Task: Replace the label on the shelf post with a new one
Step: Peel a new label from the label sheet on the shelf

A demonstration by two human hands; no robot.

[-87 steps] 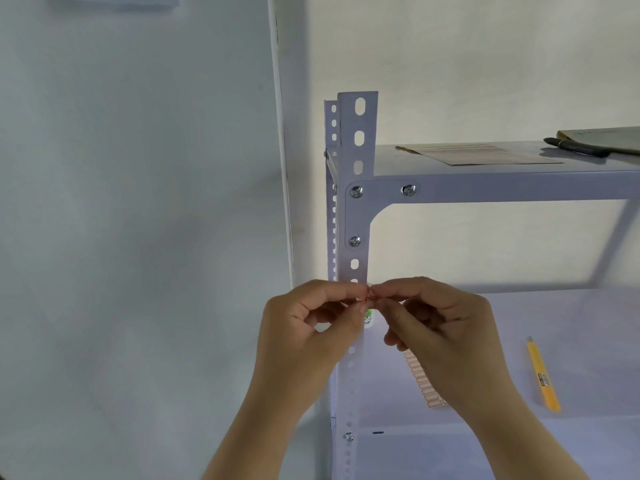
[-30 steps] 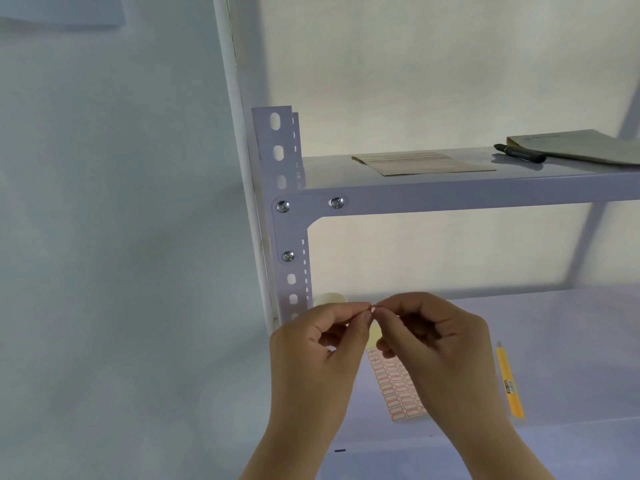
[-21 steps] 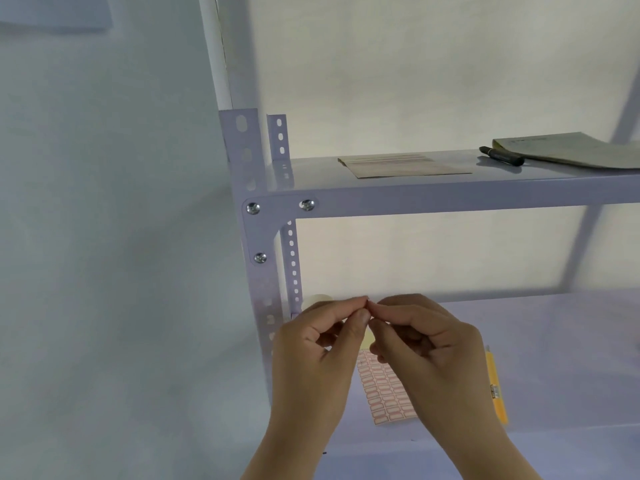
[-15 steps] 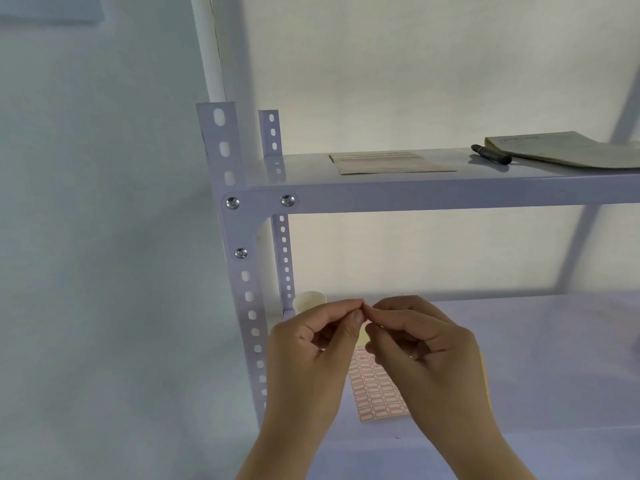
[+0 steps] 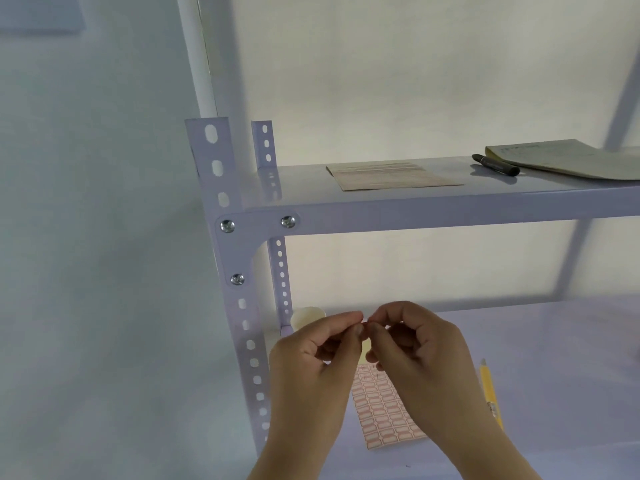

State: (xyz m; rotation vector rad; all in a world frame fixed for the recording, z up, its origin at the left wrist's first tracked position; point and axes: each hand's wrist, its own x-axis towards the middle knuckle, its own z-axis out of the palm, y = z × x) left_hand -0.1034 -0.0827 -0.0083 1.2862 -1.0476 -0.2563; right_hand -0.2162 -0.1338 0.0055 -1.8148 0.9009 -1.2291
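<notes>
1. my left hand (image 5: 313,344) and right hand (image 5: 414,341) meet fingertip to fingertip, both pinched on a tiny label (image 5: 364,320) with a pink edge; it is too small to tell which side is sticky.
2. the label sits to the right of the shelf post (image 5: 246,327), apart from it, at about the height of the post's slotted holes under the lowest screw.
3. my left hand is the nearer one to the post, so i judge the coming move runs leftward, with that hand leading the label onto the post's front face.
4. the post's long axis is upright and its face is narrow, so i expect the label must be lined up with care.
5. right of the post, past my hands, the label sheet (image 5: 384,410) lies flat on the lower shelf (image 5: 554,375), and a yellow cutter (image 5: 490,393) lies farther right.
</notes>
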